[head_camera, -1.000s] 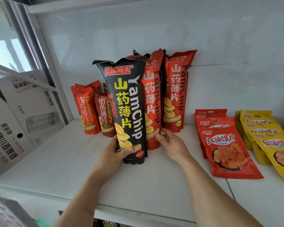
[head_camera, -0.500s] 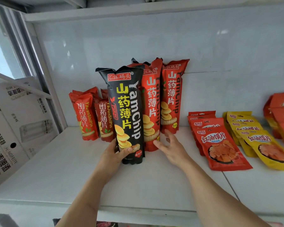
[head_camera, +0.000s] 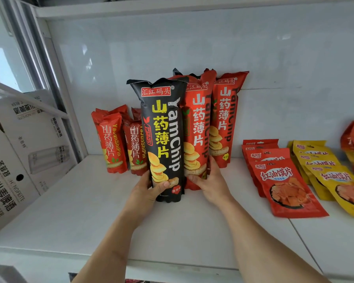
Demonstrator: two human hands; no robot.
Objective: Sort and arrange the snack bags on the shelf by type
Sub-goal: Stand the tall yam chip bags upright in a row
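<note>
White shelf underneath it all, and off the left end a white cardboard box, its print partly reading "WHEAT BEER". Front and centre stands the tall black bag, upright on the shelf, "YamChip" down its face, yellow 山药薄片 beside it, 汇江码头 on a red tag up top. The left hand grips its lower end, thumb curled across the front. Right behind it, the tall red bag, same lettering, and the right hand wraps around its base. Another tall red one leans on the back wall. Right side: flat red pouches reading 红油馍片, yellow pouches alongside. Left: short red bags, "YaJunShiPin".
</note>
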